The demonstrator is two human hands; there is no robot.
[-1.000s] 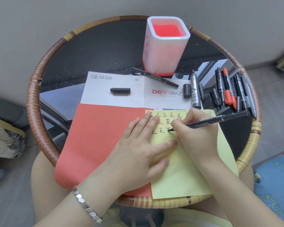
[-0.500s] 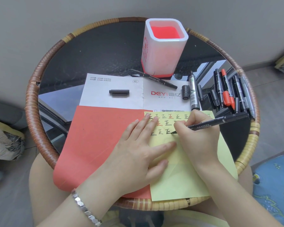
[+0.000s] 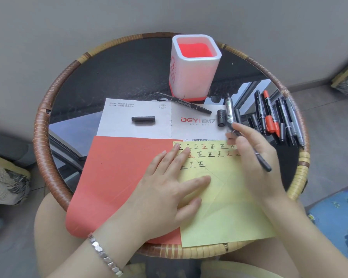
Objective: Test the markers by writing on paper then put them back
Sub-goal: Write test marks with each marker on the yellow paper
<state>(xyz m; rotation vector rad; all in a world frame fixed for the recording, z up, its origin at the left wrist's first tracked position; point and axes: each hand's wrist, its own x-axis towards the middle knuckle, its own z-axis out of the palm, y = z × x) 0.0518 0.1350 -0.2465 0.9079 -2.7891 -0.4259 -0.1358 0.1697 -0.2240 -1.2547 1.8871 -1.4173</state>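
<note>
The right hand [image 3: 247,149] pinches a black marker [image 3: 263,163] above the yellow paper [image 3: 229,207], pressed flat by the left hand [image 3: 165,189]. With the cap [image 3: 143,120] lying well apart, its tip could smear the 3 written rows.

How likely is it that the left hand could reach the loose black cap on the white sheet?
Probably yes. The left hand lies flat on the yellow paper, holding nothing; only flat red paper and white sheet lie between it and the black cap.

Marker [image 3: 264,165] in right hand [image 3: 250,151] (blurred)
</note>
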